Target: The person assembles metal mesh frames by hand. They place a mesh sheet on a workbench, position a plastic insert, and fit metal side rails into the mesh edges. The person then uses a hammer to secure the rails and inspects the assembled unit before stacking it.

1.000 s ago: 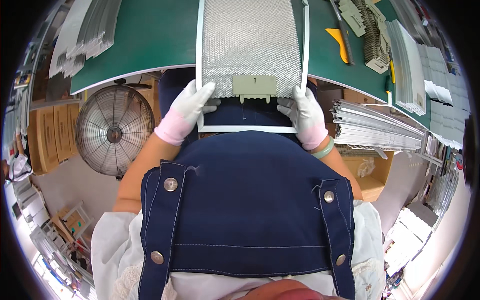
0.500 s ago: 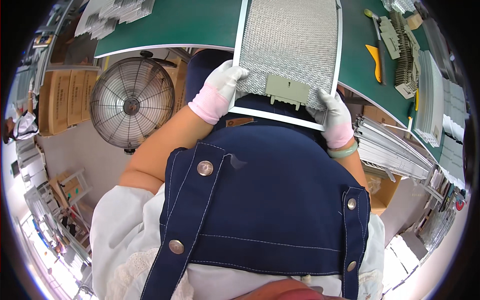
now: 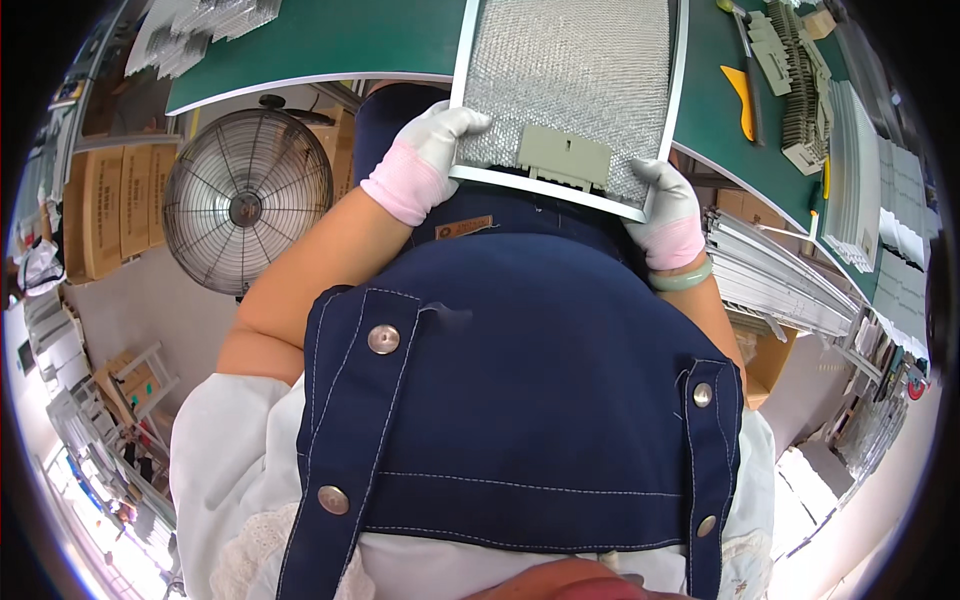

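Observation:
A silvery metal mesh panel (image 3: 570, 70) lies within a thin metal frame (image 3: 545, 188), like a filter, its near end in front of my lap. My left hand (image 3: 428, 150), in a white glove with a pink cuff, is closed round the frame's left side near the corner, thumb over the mesh. At the near right corner my gloved right hand (image 3: 672, 210) grips the frame, thumb on the mesh edge. Between the hands, a grey-green plastic piece (image 3: 565, 155) sits on the mesh, its toothed edge close to the near rail. The fingers underneath are hidden.
A green-topped table (image 3: 330, 45) lies ahead, with mesh sheets (image 3: 200, 30) at far left. On its right are an orange scraper (image 3: 738, 95), a row of plastic pieces (image 3: 805, 90) and stacked panels (image 3: 850, 170). A floor fan (image 3: 247, 210) stands left; metal strips (image 3: 770, 270) lie right.
The frame's near rail has moved away from me, closing the gap to the mesh end and the plastic piece. Both hands shifted slightly farther off, still gripping the frame.

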Motion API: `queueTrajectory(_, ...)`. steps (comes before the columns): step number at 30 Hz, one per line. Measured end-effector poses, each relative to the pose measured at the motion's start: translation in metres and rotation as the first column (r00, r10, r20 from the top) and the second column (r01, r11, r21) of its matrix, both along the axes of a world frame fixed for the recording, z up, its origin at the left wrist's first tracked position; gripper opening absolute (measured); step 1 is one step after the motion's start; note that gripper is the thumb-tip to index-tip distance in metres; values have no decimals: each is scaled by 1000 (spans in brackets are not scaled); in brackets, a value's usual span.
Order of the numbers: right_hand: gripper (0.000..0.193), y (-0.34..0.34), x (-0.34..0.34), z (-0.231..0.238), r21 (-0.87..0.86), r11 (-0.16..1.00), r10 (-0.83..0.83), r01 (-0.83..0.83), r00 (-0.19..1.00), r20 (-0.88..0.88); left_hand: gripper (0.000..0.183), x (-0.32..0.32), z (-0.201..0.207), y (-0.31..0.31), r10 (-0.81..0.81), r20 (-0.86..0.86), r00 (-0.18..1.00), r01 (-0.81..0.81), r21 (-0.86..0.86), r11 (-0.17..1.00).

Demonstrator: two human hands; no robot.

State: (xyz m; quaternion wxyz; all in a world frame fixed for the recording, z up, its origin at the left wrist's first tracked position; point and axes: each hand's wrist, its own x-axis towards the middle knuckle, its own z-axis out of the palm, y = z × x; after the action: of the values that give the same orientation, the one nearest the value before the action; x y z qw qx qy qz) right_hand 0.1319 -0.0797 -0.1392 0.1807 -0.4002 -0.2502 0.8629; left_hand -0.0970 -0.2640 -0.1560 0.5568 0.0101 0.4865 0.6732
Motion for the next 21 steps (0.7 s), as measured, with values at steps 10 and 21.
queueTrajectory(10, 29, -25, -9, 20, -94, 995, -32, 36, 999, 43, 40, 18, 48, -1, 53, 221, 974, -57, 11, 998)
queueTrajectory(21, 30, -15, -3, 31, -15, 916, 400, -401, 911, 104, 33, -4, 39, 1, -179, -43, 983, 174, -100, 980)
